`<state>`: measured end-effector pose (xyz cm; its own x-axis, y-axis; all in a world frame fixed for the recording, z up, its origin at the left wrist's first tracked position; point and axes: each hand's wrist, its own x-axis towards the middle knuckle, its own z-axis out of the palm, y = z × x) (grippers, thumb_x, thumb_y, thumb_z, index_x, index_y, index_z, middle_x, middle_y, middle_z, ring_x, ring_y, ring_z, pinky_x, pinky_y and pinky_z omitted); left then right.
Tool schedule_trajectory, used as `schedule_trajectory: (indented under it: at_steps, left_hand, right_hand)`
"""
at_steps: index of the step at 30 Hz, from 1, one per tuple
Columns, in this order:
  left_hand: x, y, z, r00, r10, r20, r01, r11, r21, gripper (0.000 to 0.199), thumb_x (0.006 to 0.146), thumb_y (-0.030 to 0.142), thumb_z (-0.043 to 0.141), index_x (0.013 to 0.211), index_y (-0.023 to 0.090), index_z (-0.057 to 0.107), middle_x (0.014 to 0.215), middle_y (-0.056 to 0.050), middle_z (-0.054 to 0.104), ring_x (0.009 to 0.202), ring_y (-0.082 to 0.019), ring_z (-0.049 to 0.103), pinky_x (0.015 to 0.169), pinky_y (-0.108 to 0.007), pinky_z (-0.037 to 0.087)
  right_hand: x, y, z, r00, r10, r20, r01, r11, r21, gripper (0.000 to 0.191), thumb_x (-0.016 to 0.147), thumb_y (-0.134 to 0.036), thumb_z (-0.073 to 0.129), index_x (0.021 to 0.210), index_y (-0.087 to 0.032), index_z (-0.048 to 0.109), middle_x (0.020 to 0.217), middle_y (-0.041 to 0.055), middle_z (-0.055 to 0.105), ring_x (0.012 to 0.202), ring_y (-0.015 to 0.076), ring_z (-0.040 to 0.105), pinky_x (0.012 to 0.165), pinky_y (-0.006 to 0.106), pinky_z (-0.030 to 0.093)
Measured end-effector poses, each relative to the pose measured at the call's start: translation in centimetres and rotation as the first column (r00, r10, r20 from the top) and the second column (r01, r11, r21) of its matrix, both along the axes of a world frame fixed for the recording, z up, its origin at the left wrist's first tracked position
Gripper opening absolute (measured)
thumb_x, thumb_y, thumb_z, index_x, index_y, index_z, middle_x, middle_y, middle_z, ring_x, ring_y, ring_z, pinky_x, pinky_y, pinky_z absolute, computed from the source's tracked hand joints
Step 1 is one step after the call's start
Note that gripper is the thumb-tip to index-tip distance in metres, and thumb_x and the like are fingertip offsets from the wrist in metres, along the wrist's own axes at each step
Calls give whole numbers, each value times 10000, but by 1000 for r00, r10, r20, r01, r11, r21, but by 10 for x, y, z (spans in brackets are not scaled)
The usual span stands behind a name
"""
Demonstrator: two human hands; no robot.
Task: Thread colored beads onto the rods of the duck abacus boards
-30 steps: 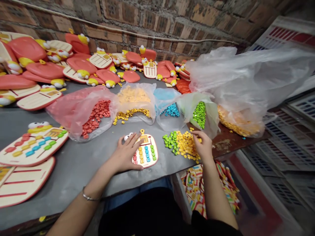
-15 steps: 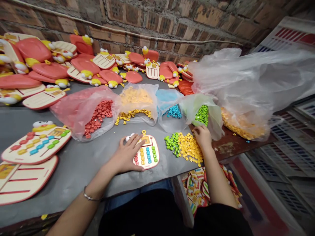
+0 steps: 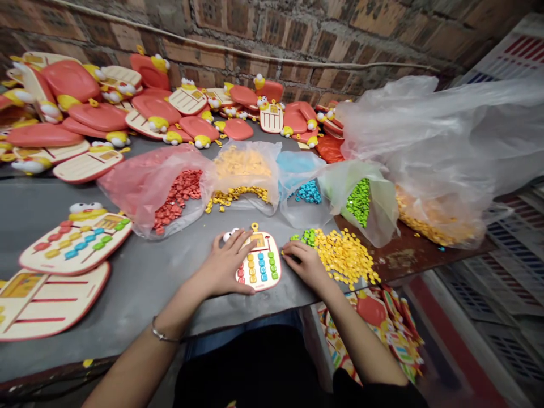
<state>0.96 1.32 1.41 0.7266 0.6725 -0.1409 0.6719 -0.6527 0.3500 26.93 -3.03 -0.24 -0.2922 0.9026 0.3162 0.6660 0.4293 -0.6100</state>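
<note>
Brick makes up the wall (image 3: 293,25) behind the gray table (image 3: 148,272). Near the table's front edge lies a toy board (image 3: 257,266), face up. It looks light, stiff and smooth, so it may slide; its round rim seems the best place to hold. Over its left side lies the left hand (image 3: 227,262), fingers spread apart, resting on it. Just right of the board, the right hand (image 3: 308,266) is bent; I cannot tell if its fingertips pinch anything. Near it are tiny yellow pieces (image 3: 346,255) and green pieces (image 3: 309,236), likely hard and slippery, best pinched by their sides.
</note>
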Motion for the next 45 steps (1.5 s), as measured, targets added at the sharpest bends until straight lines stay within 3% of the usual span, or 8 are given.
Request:
schedule_trajectory:
  at_steps: [7,18,23,28,35,40,42,45]
  left_hand:
    - [0,0,-1,1000,3,-1,-3,1000,7,1084,623,711,709,1500,220,304,1598,-144,167,1446,-390,133,1112,-598,61]
    - [0,-1,-3,1000,-2,9,2,1000,11,1076,638,730,684,1504,228,289,1604,-139,148,1449,-393,115,1118,-585,34]
    - [0,-1,-3,1000,-8,12,8,1000,-3,1106,635,731,685,1519,234,244,1603,-138,154,1455,-379,105,1119,-578,31]
    - [0,-1,-2,1000,2,12,-2,1000,-9,1073,639,726,682,1501,219,296,1595,-147,178,1452,-390,110,1119,-580,33]
    - [2,0,1,1000,-2,19,3,999,-43,1066,629,707,702,1482,186,332,1590,-170,183,1454,-389,111,1120,-593,36]
    - [2,1,1,1000,4,16,-3,997,-73,1078,642,694,696,1510,223,264,1599,-157,154,1461,-384,85,1120,-597,20]
    - [2,0,1,1000,1,15,1,997,-74,1081,640,691,697,1511,222,261,1602,-156,143,1462,-386,79,1123,-593,18]
    - [2,0,-2,1000,7,11,-6,998,-64,1086,628,693,704,1505,212,281,1597,-162,161,1458,-394,85,1125,-589,18]
  right_hand:
    - [7,-7,-11,988,-47,145,34,995,91,161,932,-154,531,872,-217,666,921,74,698,910,249,587,827,431,522]
    - [6,-3,-7,991,-78,107,71,995,68,165,929,-173,540,857,-227,678,911,73,692,890,250,600,800,431,507]
    - [-6,23,9,1000,13,-25,-13,1000,1,145,928,-184,533,868,-217,662,907,73,666,859,215,640,778,360,538]
    - [-17,60,15,988,153,14,-152,986,-73,146,916,-173,544,826,-192,659,855,64,666,813,199,641,765,330,530]
    - [-17,83,18,944,326,52,-313,933,-176,131,886,-142,584,777,-175,648,815,55,664,783,189,626,734,304,502]
    - [-15,102,26,914,402,42,-374,880,-294,35,825,-144,661,802,-170,658,817,39,680,784,180,627,735,287,490]
    - [-15,116,29,908,413,66,-354,843,-404,103,769,-169,730,849,-161,666,800,25,686,747,170,628,686,262,485]
    - [-21,138,32,848,511,140,-355,745,-564,173,687,-188,799,808,-162,678,704,-10,680,643,142,609,582,216,445]
